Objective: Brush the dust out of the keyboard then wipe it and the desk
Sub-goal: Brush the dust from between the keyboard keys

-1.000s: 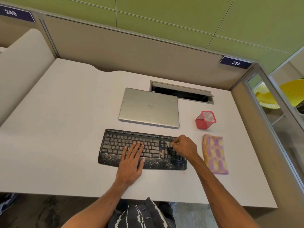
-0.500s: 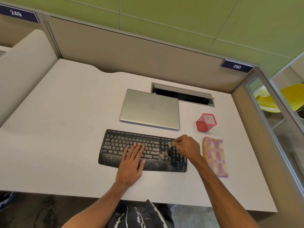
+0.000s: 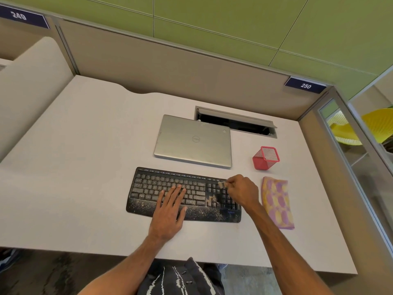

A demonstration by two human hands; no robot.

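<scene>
Currently the right hand (image 3: 242, 191) pinches what looks like a small pale brush (image 3: 221, 184) over the right end of the dusty black keyboard (image 3: 148, 186) on the white desk (image 3: 85, 167). The left hand (image 3: 170, 209) presses flat on the keys, fingers straight. Hard strokes could drive grit under the keys.

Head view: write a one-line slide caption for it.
Left hand rests flat on the dusty keyboard; right hand holds a small brush at its number pad, patterned cloth lying alongside.

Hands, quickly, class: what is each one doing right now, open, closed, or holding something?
Left hand: open, fingers straight, lying flat on the keyboard.
Right hand: closed, pinching a small brush over the number pad.
</scene>
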